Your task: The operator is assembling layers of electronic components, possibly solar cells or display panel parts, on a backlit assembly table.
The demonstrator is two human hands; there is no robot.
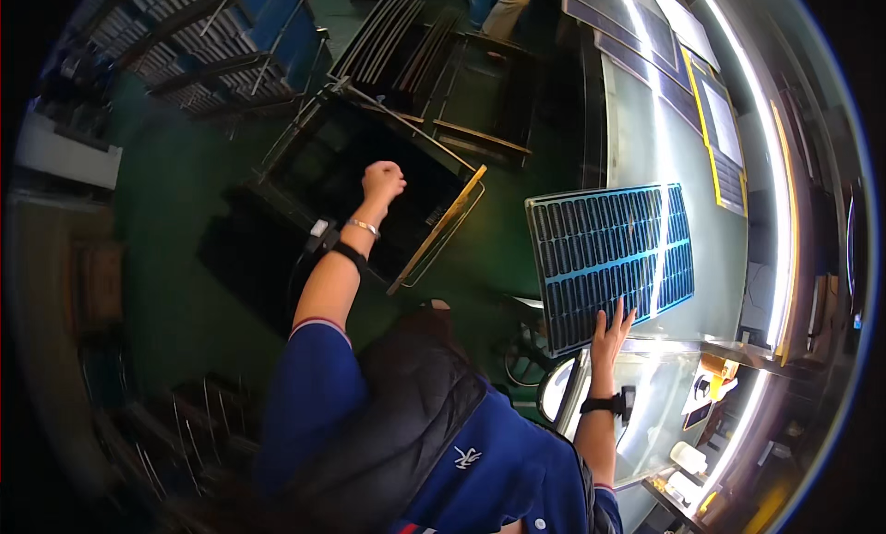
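Note:
A dark panel point(614, 257) with rows of narrow slots and a light blue band across it lies on the lit glass-topped table at my right. On the panel's near edge rest the stretched, spread fingers of my right hand point(609, 342); the underside of that hand is hidden. My left hand point(382, 181) is curled closed in the air to the left, and I see nothing in it. Beneath it stands a low cart point(355, 151) with a dark surface and a yellowish edge rail.
More framed panels point(729, 128) lie along the far right of the lit table point(637, 119). Behind the cart are racks of metal bars point(397, 49). Stacked blue trays point(268, 22) stand at the far left, and a person's legs point(506, 17) show at the back.

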